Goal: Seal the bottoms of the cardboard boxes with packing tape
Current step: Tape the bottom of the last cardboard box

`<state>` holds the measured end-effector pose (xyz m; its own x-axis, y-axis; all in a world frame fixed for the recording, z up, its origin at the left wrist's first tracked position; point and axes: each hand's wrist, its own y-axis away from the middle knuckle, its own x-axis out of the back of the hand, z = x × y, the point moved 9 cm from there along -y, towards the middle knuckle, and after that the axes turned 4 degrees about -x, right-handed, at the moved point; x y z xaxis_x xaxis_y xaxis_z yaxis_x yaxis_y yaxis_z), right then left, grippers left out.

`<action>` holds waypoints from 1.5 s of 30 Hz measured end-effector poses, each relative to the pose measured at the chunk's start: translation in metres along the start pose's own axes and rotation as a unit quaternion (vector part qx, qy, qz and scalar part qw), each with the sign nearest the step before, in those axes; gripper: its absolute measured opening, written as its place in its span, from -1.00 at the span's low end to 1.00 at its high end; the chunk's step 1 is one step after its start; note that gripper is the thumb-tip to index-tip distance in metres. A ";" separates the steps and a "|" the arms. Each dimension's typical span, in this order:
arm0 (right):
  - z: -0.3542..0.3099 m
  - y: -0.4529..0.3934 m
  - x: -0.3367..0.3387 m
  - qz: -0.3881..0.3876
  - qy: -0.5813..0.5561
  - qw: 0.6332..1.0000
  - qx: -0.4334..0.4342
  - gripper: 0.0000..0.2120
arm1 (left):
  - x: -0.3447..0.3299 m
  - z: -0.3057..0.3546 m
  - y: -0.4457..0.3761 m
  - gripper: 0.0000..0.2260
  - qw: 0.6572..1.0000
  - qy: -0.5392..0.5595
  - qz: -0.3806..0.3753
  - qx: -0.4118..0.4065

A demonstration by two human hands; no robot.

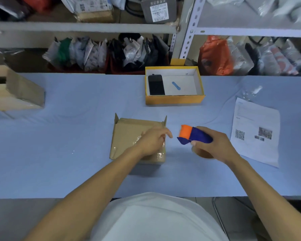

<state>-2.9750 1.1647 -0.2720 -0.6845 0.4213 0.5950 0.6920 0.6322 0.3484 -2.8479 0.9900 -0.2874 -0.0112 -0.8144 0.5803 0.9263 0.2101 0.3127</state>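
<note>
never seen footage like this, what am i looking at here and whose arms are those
This is one picture from a camera worn on a person's head, looking down at their own bare arms; no machine is involved. On the blue table lies a small cardboard box with clear tape across it. The left hand rests on that box. The right hand grips a blue and orange tape dispenser. Farther back sit an open yellow box and, to the right, a printed sheet.

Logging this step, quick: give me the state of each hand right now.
Left hand: open, resting on the taped cardboard box, gripping nothing.
Right hand: closed around the blue-and-orange tape dispenser, beside the box.
</note>
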 end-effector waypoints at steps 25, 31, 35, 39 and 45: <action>-0.078 0.016 -0.052 -0.079 -0.018 0.988 0.131 -0.38 | 0.006 -0.042 0.061 -0.88 0.840 0.506 0.070 0.181; -0.059 0.018 -0.048 -0.089 0.009 0.989 0.115 -0.45 | 0.041 -0.036 0.060 -0.72 0.969 0.089 0.173 0.150; -0.031 0.023 -0.039 -0.084 0.038 0.991 0.101 -0.46 | 0.030 -0.040 0.066 -0.75 0.968 0.057 0.162 0.184; -0.015 0.025 -0.031 -0.078 0.068 0.989 0.106 -0.50 | 0.037 -0.051 0.071 -0.74 0.967 -0.007 0.160 0.200; -0.011 0.017 -0.047 -0.084 0.168 0.975 0.119 -0.40 | 0.048 -0.060 0.075 -0.63 0.937 -0.181 0.132 0.270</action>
<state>-2.9292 1.1482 -0.2858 -0.6427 0.0876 0.7611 0.4765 0.8236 0.3076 -2.7562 0.9345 -0.2811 -0.0261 -0.4795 0.8772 0.5909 0.7003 0.4004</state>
